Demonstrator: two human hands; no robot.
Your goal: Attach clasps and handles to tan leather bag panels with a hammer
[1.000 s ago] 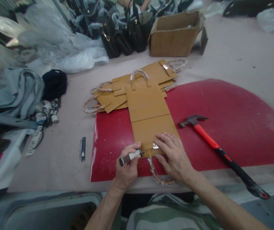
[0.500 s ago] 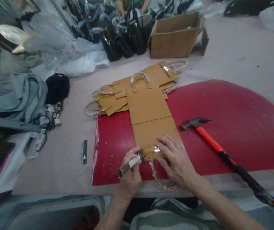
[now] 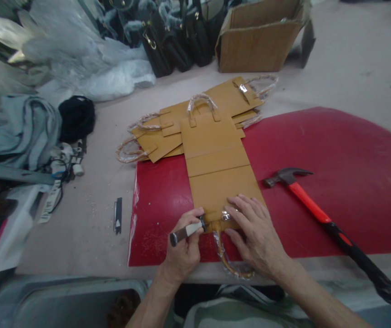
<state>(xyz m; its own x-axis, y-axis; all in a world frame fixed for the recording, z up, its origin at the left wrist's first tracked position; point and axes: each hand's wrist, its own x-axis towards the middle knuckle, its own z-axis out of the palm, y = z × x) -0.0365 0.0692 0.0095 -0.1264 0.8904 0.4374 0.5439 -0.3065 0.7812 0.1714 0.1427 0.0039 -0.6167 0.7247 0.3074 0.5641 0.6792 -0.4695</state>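
A tan bag panel (image 3: 217,148), creased across the middle, lies lengthwise before me. Plastic-wrapped handles sit at both ends, the near handle (image 3: 227,259) hanging toward the table edge. My left hand (image 3: 182,248) is closed around a short punch-like tool (image 3: 185,233) with a brown and white handle and metal cap. Its dark end is at the panel's near left corner; whether it touches is unclear. My right hand (image 3: 253,225) lies with fingers spread over the panel's near right part, beside a shiny metal fitting (image 3: 226,215) that it partly covers.
A red mat (image 3: 332,150) lies under the panel, with a claw hammer (image 3: 314,209) on its right. More tan panels (image 3: 168,125) are stacked beyond. A dark blade-like strip (image 3: 118,215) lies left. Behind stand a cardboard box (image 3: 253,50), black bags (image 3: 157,50) and plastic wrapping (image 3: 113,75).
The view has shifted a little, so the box and hammer sit farther right in it. Both hands keep nearly the same place on the panel, the tool still in the left.
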